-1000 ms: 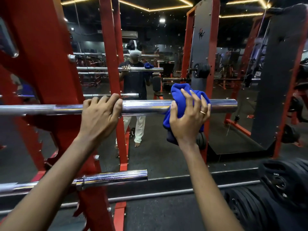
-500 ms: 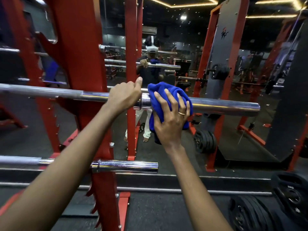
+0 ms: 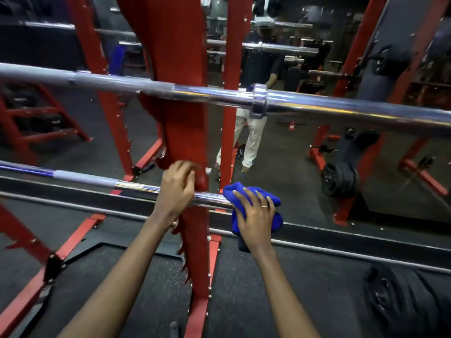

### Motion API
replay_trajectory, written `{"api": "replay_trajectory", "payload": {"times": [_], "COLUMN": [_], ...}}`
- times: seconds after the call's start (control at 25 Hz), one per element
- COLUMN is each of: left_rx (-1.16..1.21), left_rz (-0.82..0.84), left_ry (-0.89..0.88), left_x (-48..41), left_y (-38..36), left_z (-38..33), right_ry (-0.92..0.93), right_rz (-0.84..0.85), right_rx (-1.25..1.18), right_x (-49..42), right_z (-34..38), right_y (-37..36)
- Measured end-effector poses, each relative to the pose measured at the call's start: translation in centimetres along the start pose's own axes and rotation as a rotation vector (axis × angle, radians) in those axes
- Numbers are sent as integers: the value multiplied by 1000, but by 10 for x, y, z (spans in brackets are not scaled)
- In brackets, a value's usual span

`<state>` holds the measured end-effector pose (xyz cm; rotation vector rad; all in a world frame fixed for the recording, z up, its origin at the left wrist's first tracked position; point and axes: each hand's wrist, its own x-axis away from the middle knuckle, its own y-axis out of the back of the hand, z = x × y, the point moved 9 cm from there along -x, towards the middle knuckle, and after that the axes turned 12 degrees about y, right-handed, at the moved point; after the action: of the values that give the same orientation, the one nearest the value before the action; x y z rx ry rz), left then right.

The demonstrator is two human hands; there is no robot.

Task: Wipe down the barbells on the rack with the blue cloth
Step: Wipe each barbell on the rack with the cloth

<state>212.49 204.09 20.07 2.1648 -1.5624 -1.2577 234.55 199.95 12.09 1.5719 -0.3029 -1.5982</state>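
red steel filled most of your view: the rack (image 3: 180, 132) stood with its thick upright dead centre, and a mirror (image 3: 292, 154) ran behind it, throwing back a second set of red posts and a dim figure in pale trousers. dark rubber floor (image 3: 244, 289) lay under everything, with a black weight plate (image 3: 410, 301) resting at the lower right.

across the frame, at about chest height to you, the upper barbell (image 3: 317, 106) sat on the rack, chrome, its collar just right of the upright and its sleeve running off the right edge. neither of your hands was on it.

below it, the lower barbell (image 3: 136, 187) crossed from the left edge, passed the upright and ended under the cloth. your left hand (image 3: 177, 191) was on this bar just beside the upright, fingers curled over the top of it; the picture was blurred there, so how tightly you held it could not be told for sure.

the blue cloth (image 3: 253, 206) was bunched around the right end of the lower barbell, just right of the upright and close to your left hand without touching it. your right hand (image 3: 256, 215) lay over the cloth with fingers spread and bent around it, pressing it against the bar; a ring (image 3: 264, 206) showed on one finger.
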Motion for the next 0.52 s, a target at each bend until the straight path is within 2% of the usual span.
{"api": "replay_trajectory", "payload": {"times": [0.12,0.2,0.28,0.44,0.52], "left_rx": [-234,-321,-349,-338,-317], "left_rz": [211,277,260,193,165], "left_ry": [182,208,157,104,84], "left_x": [22,35,38,34,34], "left_y": [-35,-47,-50,-53,-52], "left_z": [76,108,120,121,120], "right_ry": [-111,-165,-141,-105,-148], "right_rz": [-37,-59,-13,268,277], "right_rx": [87,91,65,-91,-15], "right_x": [15,12,-1,-35,-35], "right_z": [12,27,47,57,37], "right_y": [-17,-19,-28,-55,-55]}}
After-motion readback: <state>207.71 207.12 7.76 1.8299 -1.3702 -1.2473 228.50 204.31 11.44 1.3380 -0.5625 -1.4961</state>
